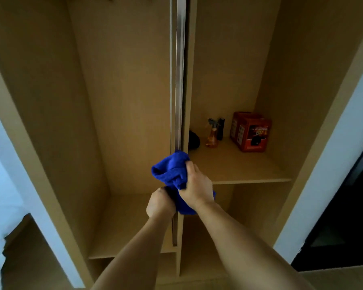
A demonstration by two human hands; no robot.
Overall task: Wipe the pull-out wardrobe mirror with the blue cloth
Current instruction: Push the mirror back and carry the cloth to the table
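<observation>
The pull-out mirror (179, 76) shows edge-on as a narrow metallic strip running up the wardrobe's central divider. My right hand (196, 185) grips a bunched blue cloth (170, 171) against the strip's lower part. Just below and to the left, my left hand (159, 204) has its fingers curled round the mirror's front edge. The glass face itself is hidden from this angle.
The open wooden wardrobe has a tall left bay (122, 122) and a right shelf (239, 164). On that shelf stand an amber spray bottle (212, 135), a dark bottle (220, 128), a dark round object (194, 140) and two red boxes (250, 132). White door frames flank both sides.
</observation>
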